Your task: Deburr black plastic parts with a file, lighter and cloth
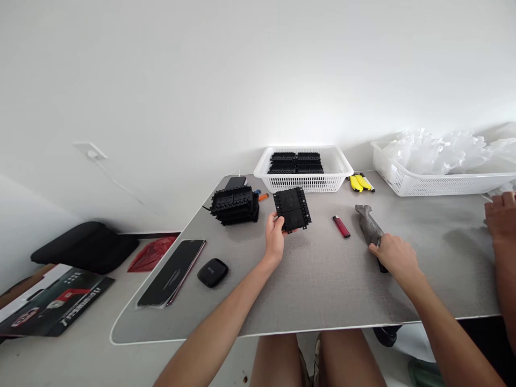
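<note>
My left hand (pixel 274 239) grips the lower left corner of a square black plastic panel (pixel 293 208) with notched side edges, tilted up above the table. A stack of similar black panels (pixel 234 204) stands to its left. My right hand (pixel 394 252) is closed around a long grey, crumpled-looking object (pixel 367 223) lying on the table. A black end pokes out below the fingers; its kind is not clear. Between the two hands lies a dark red lighter (pixel 341 227).
A white basket (pixel 304 184) at the back holds more black panels. Another white basket (pixel 439 186) contains clear plastic bags. Yellow-handled tools (pixel 358 183) lie between them. At left are a black tablet-like slab (pixel 172 273) and a black case (pixel 213 272). Another person's hand (pixel 501 215) appears at right.
</note>
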Demonstrator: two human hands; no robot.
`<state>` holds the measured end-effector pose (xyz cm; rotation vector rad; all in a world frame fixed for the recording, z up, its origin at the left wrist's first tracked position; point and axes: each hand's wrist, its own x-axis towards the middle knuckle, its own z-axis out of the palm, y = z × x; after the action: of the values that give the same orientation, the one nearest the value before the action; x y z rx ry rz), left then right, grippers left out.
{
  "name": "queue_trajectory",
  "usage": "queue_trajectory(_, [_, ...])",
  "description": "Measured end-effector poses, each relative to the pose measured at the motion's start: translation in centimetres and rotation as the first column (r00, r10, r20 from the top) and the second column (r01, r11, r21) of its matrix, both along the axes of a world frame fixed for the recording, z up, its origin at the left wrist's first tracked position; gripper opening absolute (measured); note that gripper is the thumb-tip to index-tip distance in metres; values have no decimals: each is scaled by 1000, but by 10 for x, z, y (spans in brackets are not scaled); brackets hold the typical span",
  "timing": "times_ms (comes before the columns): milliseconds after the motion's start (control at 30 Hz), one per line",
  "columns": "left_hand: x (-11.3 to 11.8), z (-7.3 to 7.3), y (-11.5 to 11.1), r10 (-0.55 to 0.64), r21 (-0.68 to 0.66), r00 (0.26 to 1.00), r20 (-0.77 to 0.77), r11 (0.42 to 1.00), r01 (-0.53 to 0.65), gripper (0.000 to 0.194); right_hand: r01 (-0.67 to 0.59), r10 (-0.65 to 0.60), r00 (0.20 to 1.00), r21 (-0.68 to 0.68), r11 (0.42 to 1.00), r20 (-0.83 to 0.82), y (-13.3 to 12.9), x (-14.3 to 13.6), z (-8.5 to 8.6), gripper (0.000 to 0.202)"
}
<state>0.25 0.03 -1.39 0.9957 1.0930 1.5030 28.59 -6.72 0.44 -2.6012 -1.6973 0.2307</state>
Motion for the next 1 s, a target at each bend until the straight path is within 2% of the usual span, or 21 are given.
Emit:
queue_trajectory(100, [0, 2, -2, -1, 1, 1000, -14, 1000, 1, 26, -11, 11, 1000, -71, 997, 1, -2, -1, 5, 30])
queue_trajectory(233, [0, 3, -2, 17, -2, 1000, 3, 1000, -17, 27, -34, 33, 999, -88, 996, -5, -2, 2, 9, 24])
queue_trajectory(367, [1, 3, -2, 9, 10, 1000, 10, 1000, -9, 24, -2, 2, 999, -17, 1000, -36, -2, 11, 10, 30])
queue_trajectory(567, [1, 3, -1, 16, 7, 999, 36, 1000, -16, 25, 81, -70, 985, 67, 994, -158, -7, 31, 13, 59])
queue_trajectory(633, [2, 2, 0, 23, 9, 999, 42, 1000, -23, 26, 100, -80, 978, 96, 990, -194, -10, 35, 19, 63])
queue_trajectory(700, [2, 1, 0, 27, 14, 999, 40, 1000, -27, 26, 135, -100, 976, 183, 974, -191, -9, 32, 30, 62])
queue_trajectory(767, [2, 1, 0, 18, 15, 999, 32, 1000, -18, 25, 148, -88, 976, 311, 939, -199, -5, 20, 44, 57])
queue_trajectory(867, [2, 1, -1, 9, 29, 1000, 21, 1000, -10, 26, 64, 133, 939, 542, 838, -316, 13, -9, 59, 58])
queue_trajectory(933, [1, 1, -1, 7, 63, 1000, 5, 998, -8, 30, 39, 342, 850, 696, 717, -400, 29, -30, 60, 58])
queue_trajectory(1000, [0, 0, -1, 0, 110, 1000, -12, 994, 1, 36, 47, 559, 710, 821, 569, -428, 44, -48, 52, 51])
